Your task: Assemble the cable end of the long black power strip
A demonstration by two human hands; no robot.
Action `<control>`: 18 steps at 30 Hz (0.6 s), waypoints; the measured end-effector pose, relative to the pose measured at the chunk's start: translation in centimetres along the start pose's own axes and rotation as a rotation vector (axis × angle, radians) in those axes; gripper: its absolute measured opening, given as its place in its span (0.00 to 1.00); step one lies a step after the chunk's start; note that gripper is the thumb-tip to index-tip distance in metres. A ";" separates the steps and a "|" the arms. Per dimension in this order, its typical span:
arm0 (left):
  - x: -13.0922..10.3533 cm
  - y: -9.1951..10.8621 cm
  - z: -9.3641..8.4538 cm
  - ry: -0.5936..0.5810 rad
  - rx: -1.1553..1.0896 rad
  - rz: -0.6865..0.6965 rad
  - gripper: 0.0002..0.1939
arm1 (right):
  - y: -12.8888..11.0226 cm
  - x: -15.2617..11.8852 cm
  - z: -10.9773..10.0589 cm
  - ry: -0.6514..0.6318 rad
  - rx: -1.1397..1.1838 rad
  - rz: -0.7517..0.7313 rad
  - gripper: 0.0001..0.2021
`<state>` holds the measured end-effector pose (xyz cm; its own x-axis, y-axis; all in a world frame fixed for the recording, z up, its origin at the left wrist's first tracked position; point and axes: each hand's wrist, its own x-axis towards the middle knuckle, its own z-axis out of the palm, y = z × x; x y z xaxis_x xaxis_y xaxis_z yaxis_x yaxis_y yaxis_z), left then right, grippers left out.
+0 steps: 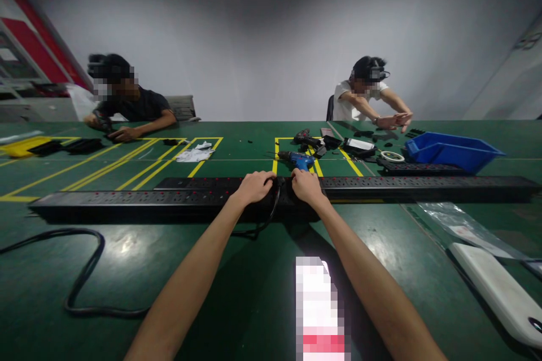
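Note:
Two long black power strips (pixel 127 198) (pixel 423 183) lie across the green table, the nearer one to the left and the farther one reaching to the right. My left hand (pixel 255 187) is closed over the nearer strip near its right part, fingers curled. Just right of it, my right hand (pixel 307 185) is also closed, its bent fingers on the strips; which one it grips is hard to see. A black cable (pixel 276 206) hangs down between my hands. A blue power drill (pixel 298 159) lies right behind them.
A lit phone (pixel 320 310) lies between my forearms, and a white oblong device (pixel 495 287) at right. A thick black cord (pixel 91 271) curves at left. Behind are a blue bin (pixel 453 149), a second drill (pixel 305 138) and crumpled paper (pixel 195 153). Two people sit opposite.

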<state>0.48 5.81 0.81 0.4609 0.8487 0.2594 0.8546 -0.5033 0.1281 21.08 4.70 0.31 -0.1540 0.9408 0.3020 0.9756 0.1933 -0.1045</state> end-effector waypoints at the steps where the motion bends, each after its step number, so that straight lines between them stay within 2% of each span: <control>1: 0.0 0.1 0.0 -0.002 0.000 -0.009 0.18 | 0.0 0.0 0.0 -0.005 -0.002 -0.001 0.15; 18: -0.2 -0.2 0.0 0.007 -0.077 -0.003 0.17 | -0.2 -0.3 -0.9 -0.048 0.019 -0.002 0.16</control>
<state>0.17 5.74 0.72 0.4562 0.8494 0.2653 0.8351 -0.5116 0.2019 21.03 4.10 1.13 -0.1636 0.9527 0.2562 0.9722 0.1998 -0.1220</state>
